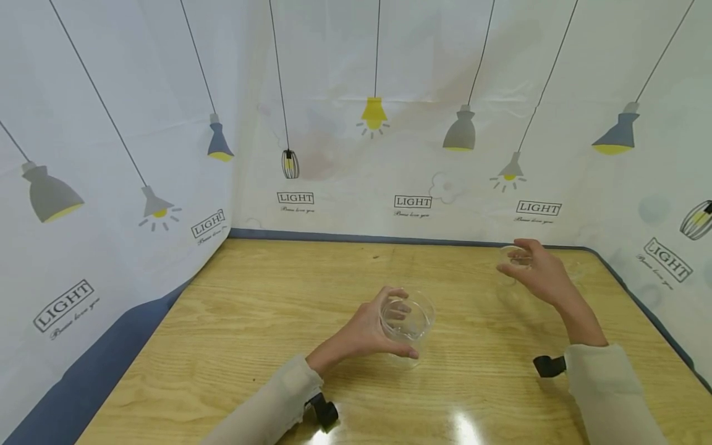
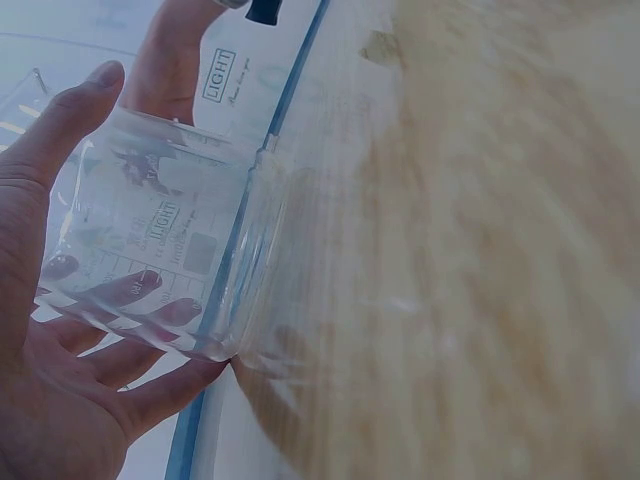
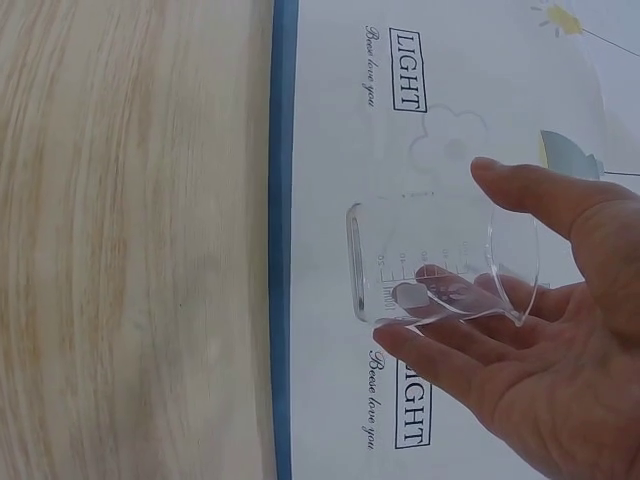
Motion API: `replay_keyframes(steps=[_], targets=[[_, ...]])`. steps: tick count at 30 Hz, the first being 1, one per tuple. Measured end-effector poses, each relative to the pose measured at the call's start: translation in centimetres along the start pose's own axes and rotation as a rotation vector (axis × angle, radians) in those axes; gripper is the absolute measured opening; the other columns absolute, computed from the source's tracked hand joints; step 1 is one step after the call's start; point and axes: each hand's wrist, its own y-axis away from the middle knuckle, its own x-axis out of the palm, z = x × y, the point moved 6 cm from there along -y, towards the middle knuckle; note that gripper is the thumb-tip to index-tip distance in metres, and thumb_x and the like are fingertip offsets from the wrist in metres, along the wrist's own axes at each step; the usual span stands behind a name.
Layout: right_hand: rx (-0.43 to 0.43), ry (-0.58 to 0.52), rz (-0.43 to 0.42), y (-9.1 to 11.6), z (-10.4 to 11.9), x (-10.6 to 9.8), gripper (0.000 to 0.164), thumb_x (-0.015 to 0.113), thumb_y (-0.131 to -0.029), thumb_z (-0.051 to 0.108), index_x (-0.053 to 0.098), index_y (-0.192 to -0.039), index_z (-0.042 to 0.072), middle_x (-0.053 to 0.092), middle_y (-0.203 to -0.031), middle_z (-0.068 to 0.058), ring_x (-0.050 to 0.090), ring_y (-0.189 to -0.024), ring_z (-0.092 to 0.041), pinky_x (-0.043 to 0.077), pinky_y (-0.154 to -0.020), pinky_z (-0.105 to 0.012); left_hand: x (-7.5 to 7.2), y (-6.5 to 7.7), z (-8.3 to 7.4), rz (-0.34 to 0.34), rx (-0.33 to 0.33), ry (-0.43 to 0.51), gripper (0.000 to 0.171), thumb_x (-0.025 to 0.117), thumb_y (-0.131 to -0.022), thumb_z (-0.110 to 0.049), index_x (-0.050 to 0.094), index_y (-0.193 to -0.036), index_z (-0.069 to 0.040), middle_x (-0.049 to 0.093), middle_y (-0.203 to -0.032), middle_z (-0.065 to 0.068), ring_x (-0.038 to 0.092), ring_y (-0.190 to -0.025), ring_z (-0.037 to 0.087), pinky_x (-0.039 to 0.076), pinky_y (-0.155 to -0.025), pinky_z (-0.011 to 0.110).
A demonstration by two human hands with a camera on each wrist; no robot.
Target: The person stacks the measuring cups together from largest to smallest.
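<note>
My left hand [image 1: 367, 326] grips a clear beaker [image 1: 418, 321] from its left side, thumb on the near side and fingers round the far side. The left wrist view shows this beaker's printed scale, with its base close to the tabletop. Farther back on the right, my right hand [image 1: 542, 272] holds a smaller clear beaker [image 3: 400, 235] between thumb and fingers. A spout, a printed scale and a white patch show on it. In the right wrist view its base stands apart from the wooden surface. Both beakers look upright, and no contents show in the smaller one.
The wooden table [image 1: 267, 303] ends at a blue border [image 1: 345, 237] along the back. A white sheet [image 1: 339, 154] printed with hanging lamps rises behind it and at both sides. Black straps [image 1: 549, 366] sit at the sleeve cuffs.
</note>
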Motion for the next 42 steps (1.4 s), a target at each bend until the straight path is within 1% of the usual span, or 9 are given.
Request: replay_keyframes(steps=[6, 16, 19, 23, 26, 34, 35, 39, 42], targets=[[-0.005, 0.009, 0.004, 0.0, 0.3, 0.0, 0.088, 0.062, -0.103, 0.046, 0.020, -0.160, -0.006, 0.046, -0.151, -0.035, 0.048, -0.135, -0.053, 0.046, -0.101, -0.069, 0.0, 0.0, -0.1, -0.004, 0.000, 0.004, 0.102, 0.097, -0.072, -0.029, 0.038, -0.153, -0.017, 0.061, -0.146, 0.014, 0.063, -0.132, 0.030, 0.056, -0.101, 0.032], [-0.011, 0.028, 0.010, 0.3, 1.2, -0.3, 0.089, 0.061, -0.102, 0.050, 0.023, -0.160, -0.005, 0.049, -0.149, -0.034, 0.049, -0.134, -0.053, 0.045, -0.101, -0.069, 0.0, 0.0, -0.1, -0.002, -0.018, 0.016, 0.096, 0.097, -0.073, -0.025, 0.039, -0.149, -0.031, 0.062, -0.146, 0.013, 0.062, -0.132, 0.029, 0.055, -0.102, 0.030], [-0.015, 0.036, 0.008, 0.3, 1.5, -0.3, 0.087, 0.062, -0.102, 0.050, 0.024, -0.160, -0.005, 0.050, -0.148, -0.034, 0.050, -0.133, -0.052, 0.045, -0.101, -0.069, 0.0, 0.0, -0.1, -0.001, -0.017, 0.015, 0.096, 0.097, -0.072, -0.025, 0.039, -0.149, -0.032, 0.062, -0.145, 0.013, 0.062, -0.132, 0.029, 0.055, -0.102, 0.030], [-0.015, 0.035, 0.017, 0.4, 1.9, -0.4, 0.087, 0.062, -0.102, 0.049, 0.024, -0.160, -0.004, 0.050, -0.148, -0.035, 0.049, -0.133, -0.053, 0.045, -0.100, -0.069, 0.0, 0.0, -0.2, -0.001, -0.018, 0.015, 0.096, 0.097, -0.072, -0.026, 0.039, -0.149, -0.032, 0.062, -0.145, 0.013, 0.062, -0.132, 0.029, 0.055, -0.102, 0.030], [-0.014, 0.034, 0.026, 0.5, 2.3, -0.5, 0.087, 0.062, -0.102, 0.048, 0.023, -0.160, -0.004, 0.049, -0.149, -0.035, 0.048, -0.134, -0.054, 0.044, -0.101, -0.070, 0.0, 0.0, -0.3, -0.002, -0.020, 0.017, 0.097, 0.097, -0.072, -0.025, 0.039, -0.150, -0.028, 0.062, -0.145, 0.014, 0.062, -0.132, 0.030, 0.055, -0.101, 0.029], [-0.041, 0.042, 0.027, 0.8, 3.2, -0.6, 0.087, 0.063, -0.102, 0.049, 0.025, -0.161, -0.003, 0.049, -0.150, -0.034, 0.050, -0.133, -0.053, 0.046, -0.101, -0.069, 0.0, 0.0, -0.2, -0.002, -0.019, 0.022, 0.096, 0.097, -0.072, -0.025, 0.039, -0.149, -0.032, 0.062, -0.146, 0.014, 0.062, -0.133, 0.030, 0.055, -0.101, 0.028], [-0.047, 0.045, 0.025, 0.8, 3.4, -0.6, 0.087, 0.063, -0.102, 0.049, 0.025, -0.160, -0.003, 0.050, -0.149, -0.033, 0.051, -0.133, -0.053, 0.046, -0.101, -0.069, 0.0, 0.0, -0.2, -0.002, -0.018, 0.021, 0.096, 0.097, -0.072, -0.026, 0.039, -0.149, -0.031, 0.062, -0.146, 0.013, 0.062, -0.132, 0.029, 0.055, -0.101, 0.028], [-0.063, 0.055, 0.020, 1.0, 3.8, -0.6, 0.085, 0.063, -0.102, 0.048, 0.027, -0.160, -0.003, 0.052, -0.148, -0.033, 0.052, -0.132, -0.052, 0.047, -0.100, -0.068, 0.0, 0.0, -0.2, 0.002, -0.012, 0.018, 0.099, 0.097, -0.073, -0.027, 0.038, -0.152, -0.022, 0.062, -0.146, 0.013, 0.062, -0.132, 0.030, 0.055, -0.101, 0.030], [-0.066, 0.056, 0.020, 1.1, 4.0, -0.7, 0.085, 0.063, -0.102, 0.048, 0.027, -0.160, -0.003, 0.052, -0.148, -0.033, 0.052, -0.132, -0.052, 0.047, -0.101, -0.068, -0.1, 0.0, -0.1, 0.004, -0.010, 0.013, 0.099, 0.097, -0.073, -0.028, 0.038, -0.153, -0.021, 0.061, -0.146, 0.013, 0.062, -0.132, 0.029, 0.056, -0.101, 0.031]])
